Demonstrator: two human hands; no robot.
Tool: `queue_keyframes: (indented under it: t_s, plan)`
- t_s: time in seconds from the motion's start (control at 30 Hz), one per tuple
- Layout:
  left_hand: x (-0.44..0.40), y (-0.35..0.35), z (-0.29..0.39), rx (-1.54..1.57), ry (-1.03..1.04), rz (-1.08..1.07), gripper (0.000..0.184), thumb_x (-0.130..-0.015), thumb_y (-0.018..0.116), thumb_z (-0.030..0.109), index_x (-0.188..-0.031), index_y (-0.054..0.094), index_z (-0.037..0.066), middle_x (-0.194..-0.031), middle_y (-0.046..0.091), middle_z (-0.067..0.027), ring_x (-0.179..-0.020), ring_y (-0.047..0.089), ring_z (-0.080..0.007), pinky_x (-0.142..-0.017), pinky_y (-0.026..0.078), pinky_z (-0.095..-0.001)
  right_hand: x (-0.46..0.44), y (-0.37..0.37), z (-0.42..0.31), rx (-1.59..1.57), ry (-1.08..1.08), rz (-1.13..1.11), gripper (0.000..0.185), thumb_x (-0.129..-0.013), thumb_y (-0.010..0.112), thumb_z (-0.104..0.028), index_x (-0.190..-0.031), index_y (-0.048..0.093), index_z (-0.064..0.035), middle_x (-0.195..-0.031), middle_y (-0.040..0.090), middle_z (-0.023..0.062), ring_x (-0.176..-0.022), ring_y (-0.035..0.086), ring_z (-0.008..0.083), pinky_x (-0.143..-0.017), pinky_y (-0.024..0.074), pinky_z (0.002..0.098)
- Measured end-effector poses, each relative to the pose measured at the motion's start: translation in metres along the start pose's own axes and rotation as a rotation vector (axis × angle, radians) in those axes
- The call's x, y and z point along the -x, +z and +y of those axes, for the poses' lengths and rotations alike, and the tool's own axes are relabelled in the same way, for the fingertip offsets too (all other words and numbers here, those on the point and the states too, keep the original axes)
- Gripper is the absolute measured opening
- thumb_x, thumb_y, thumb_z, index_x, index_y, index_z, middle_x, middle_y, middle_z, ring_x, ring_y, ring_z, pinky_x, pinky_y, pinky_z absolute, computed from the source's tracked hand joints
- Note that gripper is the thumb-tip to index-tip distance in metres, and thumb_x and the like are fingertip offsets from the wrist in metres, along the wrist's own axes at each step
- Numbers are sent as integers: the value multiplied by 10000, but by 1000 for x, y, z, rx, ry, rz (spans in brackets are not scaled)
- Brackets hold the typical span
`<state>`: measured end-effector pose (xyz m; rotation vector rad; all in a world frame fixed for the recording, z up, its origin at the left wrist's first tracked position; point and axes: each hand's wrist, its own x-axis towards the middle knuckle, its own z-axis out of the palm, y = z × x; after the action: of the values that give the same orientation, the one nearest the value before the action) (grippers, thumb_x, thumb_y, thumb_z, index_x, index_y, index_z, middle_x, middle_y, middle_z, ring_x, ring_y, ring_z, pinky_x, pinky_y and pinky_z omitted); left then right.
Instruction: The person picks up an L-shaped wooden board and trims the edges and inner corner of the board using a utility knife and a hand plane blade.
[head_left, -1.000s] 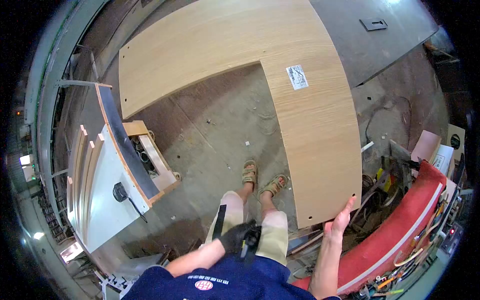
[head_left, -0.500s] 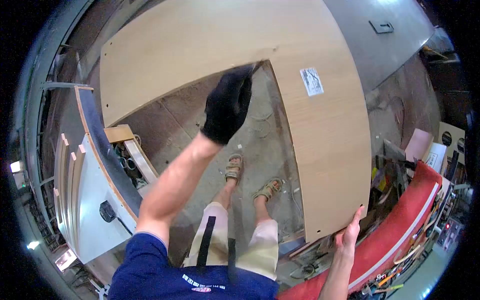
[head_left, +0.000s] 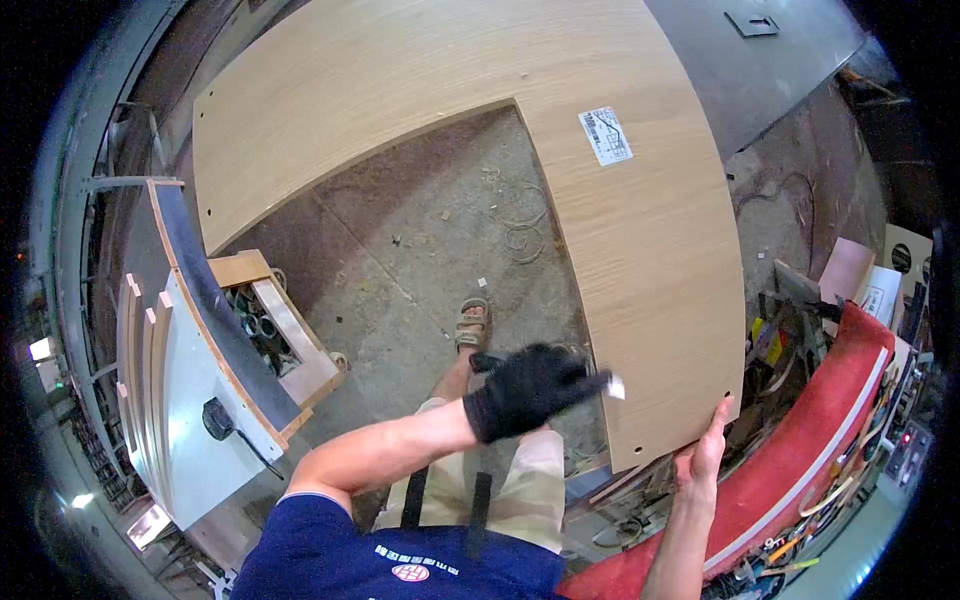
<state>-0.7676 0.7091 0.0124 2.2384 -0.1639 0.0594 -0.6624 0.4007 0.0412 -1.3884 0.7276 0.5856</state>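
A large L-shaped, light wood-grain panel [head_left: 660, 300] spreads across the view, with a curved outer edge and small dark holes near its ends. A printed white label [head_left: 606, 136] is stuck on it. My left hand [head_left: 530, 390], in a black glove, is over the inner edge of the panel's right leg. A small whitish piece [head_left: 615, 387] shows at its fingertips; its kind is unclear. My bare right hand [head_left: 700, 455] holds the panel's near right corner, its thumb along the edge and its other fingers partly hidden.
At left stand a white board [head_left: 205, 440] with a black object on it, curved strips [head_left: 150, 370] and a wooden frame [head_left: 310, 370]. A red padded surface [head_left: 800, 455] and several tools lie at right. A grey sheet [head_left: 760, 80] extends behind the panel.
My left hand has moved from the panel's inner corner back toward me and right, to the near end of the inner edge. My right hand stays at the panel's corner.
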Motion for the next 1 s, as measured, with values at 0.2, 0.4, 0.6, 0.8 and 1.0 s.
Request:
queue_keyframes:
  t_s: [0.2, 0.4, 0.6, 0.8, 1.0]
  plan:
    - [-37, -36, -72, -318, -102, 644, 367, -903, 547, 59, -1256, 641, 29, -1110, 677, -220, -1016, 649, -392, -881, 510, -470, 1, 0, -2, -10, -3, -37, 747, -987, 502, -590, -1498, 388, -56, -1515, 453, 92, -1349, 468, 250, -1118, 395, 419]
    - [-50, -23, -82, -499, -181, 541, 415, -852, 582, 43, -1253, 671, 104, -983, 690, -198, -878, 655, -379, -784, 524, -463, -9, -17, 7, -27, 13, -57, 735, -985, 497, -595, -1493, 394, -74, -1494, 476, 89, -1322, 498, 260, -1094, 430, 425]
    - [19, 16, -31, -19, -17, -255, 415, -901, 578, 154, -1313, 611, 114, -1171, 647, -171, -967, 669, -319, -813, 538, -504, -3, -10, 4, -37, 22, -56, 718, -996, 489, -582, -1494, 392, -73, -1494, 476, 90, -1329, 491, 265, -1092, 435, 430]
    - [-81, -84, -116, -322, -59, 787, 302, -901, 574, 4, -1192, 653, -2, -1145, 669, -219, -1075, 629, -392, -970, 479, -449, -2, -9, 5, -32, 17, -48, 717, -1001, 486, -573, -1499, 381, -69, -1511, 456, 83, -1350, 469, 255, -1123, 400, 424]
    - [-2, 6, 12, 59, -211, -176, 417, -961, 532, 171, -1374, 585, 168, -968, 661, -180, -774, 658, -355, -720, 524, -475, 2, -3, 2, -65, 10, -98, 696, -1020, 457, -554, -1508, 365, -66, -1523, 438, 89, -1373, 442, 258, -1136, 383, 420]
